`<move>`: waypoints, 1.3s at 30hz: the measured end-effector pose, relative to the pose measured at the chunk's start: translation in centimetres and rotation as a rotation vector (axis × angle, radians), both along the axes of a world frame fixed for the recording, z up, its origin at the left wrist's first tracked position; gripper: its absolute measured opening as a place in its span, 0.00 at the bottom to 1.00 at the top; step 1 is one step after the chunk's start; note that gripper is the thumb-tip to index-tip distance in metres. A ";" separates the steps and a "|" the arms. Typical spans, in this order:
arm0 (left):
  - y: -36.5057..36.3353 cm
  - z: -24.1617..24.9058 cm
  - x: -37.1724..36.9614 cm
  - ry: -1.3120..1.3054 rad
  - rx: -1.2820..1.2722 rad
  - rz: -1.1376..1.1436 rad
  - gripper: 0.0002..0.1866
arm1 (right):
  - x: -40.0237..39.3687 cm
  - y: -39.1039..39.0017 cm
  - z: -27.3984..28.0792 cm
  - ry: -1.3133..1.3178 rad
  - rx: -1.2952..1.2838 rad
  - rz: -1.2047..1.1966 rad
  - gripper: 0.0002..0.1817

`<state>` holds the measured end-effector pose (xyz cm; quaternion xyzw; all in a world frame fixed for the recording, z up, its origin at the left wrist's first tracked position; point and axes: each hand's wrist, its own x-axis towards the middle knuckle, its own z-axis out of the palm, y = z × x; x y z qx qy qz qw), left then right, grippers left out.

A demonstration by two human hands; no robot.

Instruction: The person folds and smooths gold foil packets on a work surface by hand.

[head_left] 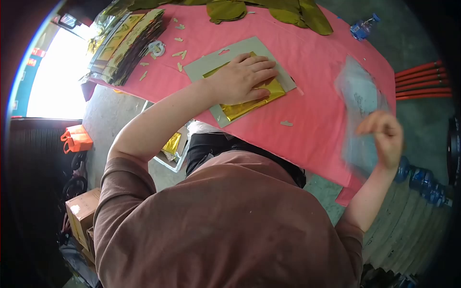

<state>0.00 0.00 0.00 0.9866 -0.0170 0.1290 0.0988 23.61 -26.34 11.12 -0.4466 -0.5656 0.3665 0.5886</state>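
Observation:
My left hand (246, 78) lies flat, fingers spread, on a folded gold foil piece (235, 109). Beneath the foil is a grey card (194, 69) with a hanging slot at its upper edge, resting on the pink tablecloth (307, 139). Over the table's right edge, my right hand (383, 132) is raised with fingers bent and thumb near the fingertips; motion blurs it, and whether it holds anything is unclear. Beside and behind it are clear plastic bags (359, 101), partly blurred, at the cloth's right side.
Stacked packaged cards (127, 45) stand at the upper left, near a tape roll (156, 48) and small card cut-outs (180, 67). Dark gold pieces (228, 10) lie along the far edge. A small bottle (364, 28) is at the upper right. Below the table sits a white box (178, 163).

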 end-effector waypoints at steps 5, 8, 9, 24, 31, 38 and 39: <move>0.3 0.1 0.3 -0.106 -0.178 0.032 0.24 | -3.1 0.8 -0.9 -0.540 -0.968 0.055 0.10; 0.2 0.0 0.2 -0.106 -0.007 0.008 0.23 | -3.8 2.0 -2.6 -0.996 -0.742 -0.125 0.05; 0.2 0.3 0.2 -0.105 -0.001 -0.003 0.23 | -4.4 2.7 -3.3 -0.991 -0.741 -0.137 0.05; 0.0 2.4 0.0 0.009 -0.212 0.020 0.20 | -6.0 8.2 -8.9 -0.866 -0.172 -0.400 0.13; -1.4 2.1 -0.4 -0.015 -0.073 0.086 0.28 | -6.1 9.1 -10.0 -1.123 -0.259 -0.432 0.16; -1.8 1.6 -0.5 -0.039 -0.058 0.119 0.28 | -6.0 9.3 -9.9 -1.102 -0.239 -0.403 0.14; -1.9 1.7 -0.5 -0.040 -0.058 0.122 0.28 | -6.0 9.3 -9.9 -1.103 -0.237 -0.401 0.14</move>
